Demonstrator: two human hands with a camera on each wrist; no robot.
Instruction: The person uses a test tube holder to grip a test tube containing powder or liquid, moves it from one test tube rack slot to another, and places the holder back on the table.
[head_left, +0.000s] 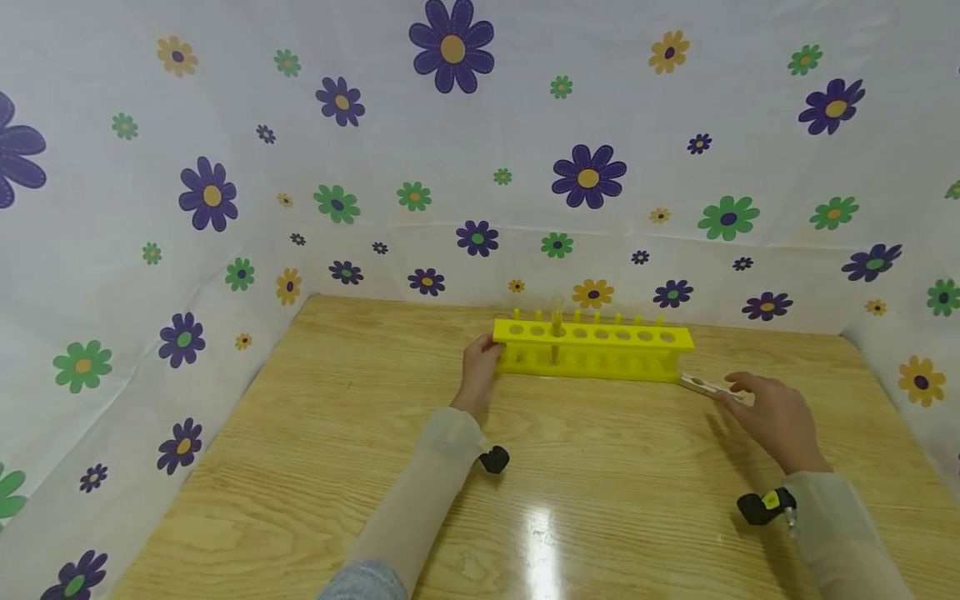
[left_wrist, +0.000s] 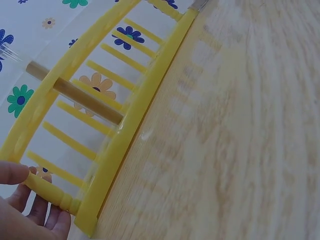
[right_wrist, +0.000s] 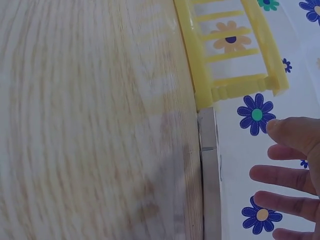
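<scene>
A yellow test tube rack point(head_left: 615, 337) point(left_wrist: 119, 150) point(right_wrist: 194, 50) stands upright near the table's back edge. One glass tube point(head_left: 557, 315) with brownish-yellow contents point(left_wrist: 90, 100) stands in its third hole from the left. My left hand point(head_left: 480, 373) point(left_wrist: 32, 217) grips the post at the rack's left end, thumb on one side and fingers round the other. By the rack's right end lies a pale wooden clamp point(head_left: 703, 385) point(right_wrist: 211, 180). My right hand point(head_left: 778, 418) point(right_wrist: 295, 175) is at the clamp's near end, fingers apart and not closed round it.
The wood-grain table point(head_left: 360, 417) carries a bright light reflection near its front. A white flower-patterned cloth point(head_left: 510, 133) hangs behind the table and along both sides. Small black devices point(head_left: 494, 459) are strapped at both wrists.
</scene>
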